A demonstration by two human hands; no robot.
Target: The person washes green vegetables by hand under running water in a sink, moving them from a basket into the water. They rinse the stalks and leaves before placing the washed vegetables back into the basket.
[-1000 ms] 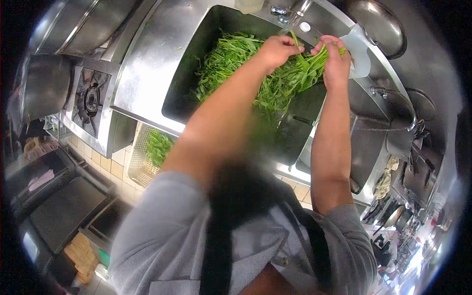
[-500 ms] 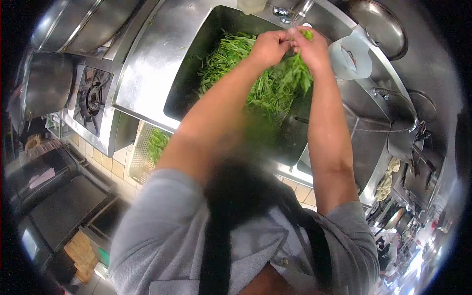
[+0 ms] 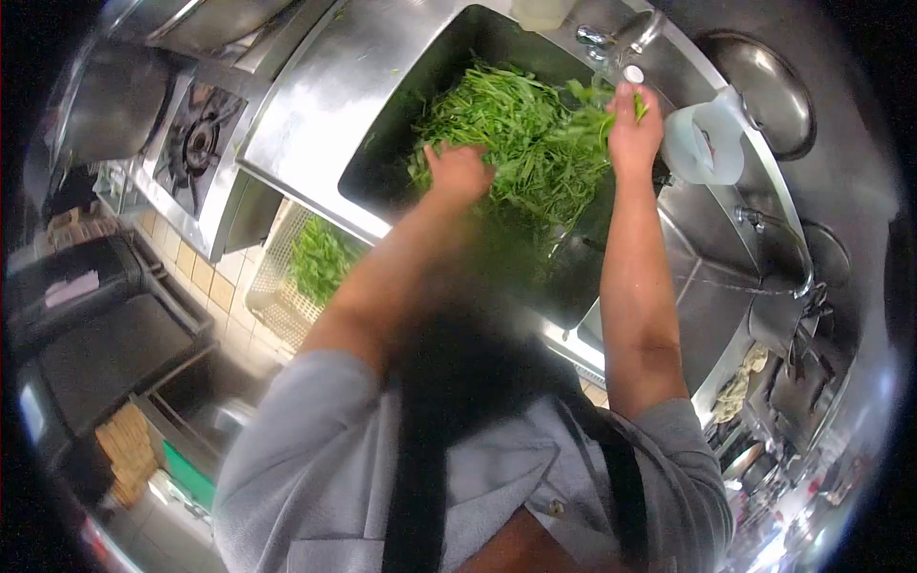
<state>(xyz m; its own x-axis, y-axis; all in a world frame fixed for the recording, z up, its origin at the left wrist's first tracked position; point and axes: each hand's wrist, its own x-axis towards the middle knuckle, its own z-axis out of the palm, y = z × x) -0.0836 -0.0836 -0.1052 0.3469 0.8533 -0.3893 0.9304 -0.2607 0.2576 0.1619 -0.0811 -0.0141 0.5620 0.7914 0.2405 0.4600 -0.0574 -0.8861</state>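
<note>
A heap of long green leafy stalks fills a deep steel sink. My right hand is raised at the sink's far right, closed around a bunch of the stalks just below the tap. Lower down at the heap's near edge, my left hand has its fingers bent among the greens; I cannot see whether it grips any.
A white plastic jug stands right of the sink, beside a second basin. A gas burner lies to the left. On the tiled floor below sits a pale perforated basket with more greens.
My two hands were together at the top of the bunch under the tap. The left hand has dropped down and left into the heap, and the right stays up holding stalks.
</note>
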